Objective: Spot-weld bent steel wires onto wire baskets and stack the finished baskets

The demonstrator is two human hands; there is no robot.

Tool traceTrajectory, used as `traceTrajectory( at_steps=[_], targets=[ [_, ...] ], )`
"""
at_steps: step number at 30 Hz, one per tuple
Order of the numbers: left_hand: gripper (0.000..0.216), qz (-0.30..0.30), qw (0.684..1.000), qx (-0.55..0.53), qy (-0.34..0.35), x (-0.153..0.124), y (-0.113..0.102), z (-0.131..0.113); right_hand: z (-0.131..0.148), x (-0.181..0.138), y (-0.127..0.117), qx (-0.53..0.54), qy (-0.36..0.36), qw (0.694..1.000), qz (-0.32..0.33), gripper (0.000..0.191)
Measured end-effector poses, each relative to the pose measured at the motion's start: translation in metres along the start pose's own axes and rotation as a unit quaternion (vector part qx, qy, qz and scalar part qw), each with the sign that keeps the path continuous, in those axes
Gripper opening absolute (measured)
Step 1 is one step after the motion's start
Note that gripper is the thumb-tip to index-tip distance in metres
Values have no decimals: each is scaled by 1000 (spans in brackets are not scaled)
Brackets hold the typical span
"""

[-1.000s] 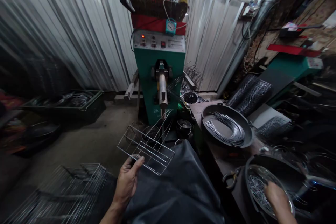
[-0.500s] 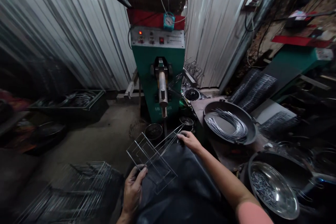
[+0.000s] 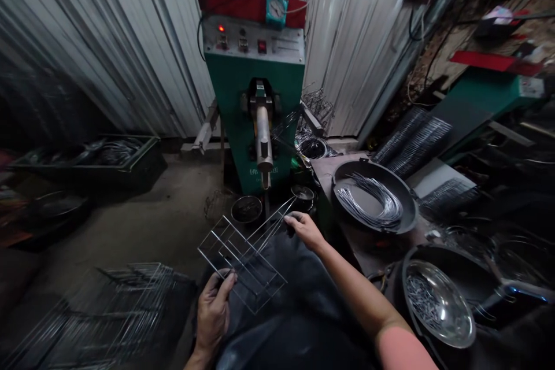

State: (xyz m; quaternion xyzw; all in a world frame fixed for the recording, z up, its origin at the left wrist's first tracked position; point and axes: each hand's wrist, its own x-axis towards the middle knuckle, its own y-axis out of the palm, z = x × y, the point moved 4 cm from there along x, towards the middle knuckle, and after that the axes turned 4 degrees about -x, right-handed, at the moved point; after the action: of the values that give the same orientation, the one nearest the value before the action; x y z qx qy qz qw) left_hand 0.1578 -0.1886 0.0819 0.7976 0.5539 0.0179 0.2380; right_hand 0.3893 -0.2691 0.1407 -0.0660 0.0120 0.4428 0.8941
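The left grip [image 3: 214, 307] pinches a wire rack [image 3: 243, 260] by its near edge above the lap [image 3: 299, 306], apparently to steady it. The right grip [image 3: 307, 232] meets its far wires; exact hold indeterminable. Rightward, a bowl [image 3: 453, 307] of metal pieces [image 3: 421, 300] sits, presumably for reach.

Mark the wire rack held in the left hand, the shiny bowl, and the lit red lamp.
Wire rack [image 3: 237, 262]: head view, middle wire.
Shiny bowl [image 3: 453, 313]: head view, bare inner wall.
Lit red lamp [image 3: 221, 28]: head view, its centre.

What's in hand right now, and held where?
A wire rack: the left hand pinches its near edge; the right hand is at its narrow far end, its grip unclear.
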Motion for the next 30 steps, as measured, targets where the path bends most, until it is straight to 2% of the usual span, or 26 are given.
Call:
traceTrajectory(
  at_steps=[9,13,17,30],
  targets=[
    [34,0,1000,26,-16,8,-7,1,-3,8,7,16,-9,1000,9,33],
    [32,25,998,57,-11,17,-10,-1,-5,16,9,39,-8,999,12,33],
    [33,48,996,60,-42,26,-6,-6,-7,26,12,68,-8,998,16,33],
    [37,2,999,22,-46,50,1,-10,-7,54,25,67,-3,998,-21,28]
  ],
)
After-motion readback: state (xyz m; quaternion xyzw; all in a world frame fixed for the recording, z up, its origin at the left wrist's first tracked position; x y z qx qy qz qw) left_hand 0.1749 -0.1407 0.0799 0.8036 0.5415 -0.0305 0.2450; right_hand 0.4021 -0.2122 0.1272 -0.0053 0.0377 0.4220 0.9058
